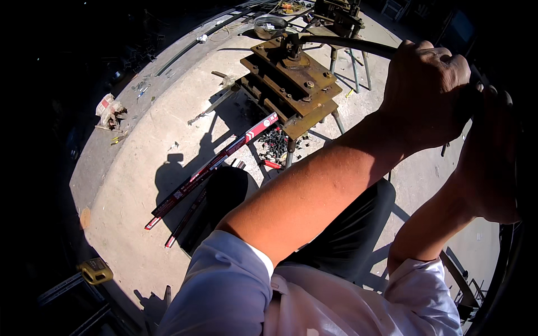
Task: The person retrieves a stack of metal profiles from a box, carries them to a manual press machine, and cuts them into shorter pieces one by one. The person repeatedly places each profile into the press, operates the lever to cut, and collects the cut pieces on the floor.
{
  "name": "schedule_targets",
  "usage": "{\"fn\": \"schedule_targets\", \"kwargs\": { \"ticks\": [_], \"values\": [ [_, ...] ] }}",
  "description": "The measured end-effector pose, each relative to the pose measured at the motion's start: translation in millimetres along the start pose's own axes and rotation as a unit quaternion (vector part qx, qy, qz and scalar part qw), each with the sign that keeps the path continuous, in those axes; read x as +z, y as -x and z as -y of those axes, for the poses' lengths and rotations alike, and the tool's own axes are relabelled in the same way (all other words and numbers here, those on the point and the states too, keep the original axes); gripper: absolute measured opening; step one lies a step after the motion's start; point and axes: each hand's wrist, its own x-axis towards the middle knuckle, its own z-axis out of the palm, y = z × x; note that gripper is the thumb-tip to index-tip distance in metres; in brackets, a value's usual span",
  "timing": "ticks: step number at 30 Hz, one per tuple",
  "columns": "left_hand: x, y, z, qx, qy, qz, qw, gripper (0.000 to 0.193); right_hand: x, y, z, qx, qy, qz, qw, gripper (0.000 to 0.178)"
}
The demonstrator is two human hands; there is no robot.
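My left hand (427,92) is wrapped round a long dark lever (353,43) at the upper right. Beside it, at the right rim, my right hand (490,151) is closed too, on the lever's end as far as the deep shadow shows. The lever runs left to the top of a rusty punch press (300,78) made of stacked, bolted plates on metal legs. A long profile strip (216,159) in red and black film slants up from the lower left, its upper end at the press's near side. Whether it sits inside the press, I cannot tell.
Small black offcuts (274,144) lie heaped under the press. A second strip (185,221) lies near my knee. Behind stand another machine (339,19) and a round basin (270,26). A yellow jug (95,271) is at lower left, a torn bag (110,111) farther up.
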Motion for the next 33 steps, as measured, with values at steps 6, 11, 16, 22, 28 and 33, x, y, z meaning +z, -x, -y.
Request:
{"fn": "schedule_targets", "kwargs": {
  "ticks": [6,11,16,22,28,33],
  "values": [
    [-26,97,-22,0.003,-0.009,0.06,0.998,0.03,101,158,-4,0.009,0.121,-0.236,0.964,0.029],
    [-51,182,-23,-0.018,0.002,0.198,0.98,0.015,144,253,-5,0.165,0.276,-0.097,0.942,0.029],
    [-51,265,-1,0.004,-0.052,0.254,0.966,0.009,142,303,-32,0.241,0.386,0.181,0.872,0.013],
    [-52,244,-4,-0.023,-0.053,0.219,0.974,0.012,149,288,-22,0.256,0.428,0.166,0.851,0.015],
    [-81,192,-32,-0.003,0.002,0.265,0.964,0.037,143,246,15,0.253,0.421,0.009,0.871,0.019],
    [-110,170,-26,-0.065,-0.099,0.141,0.983,0.065,96,118,11,0.086,0.27,-0.273,0.919,0.034]
  ]
}}
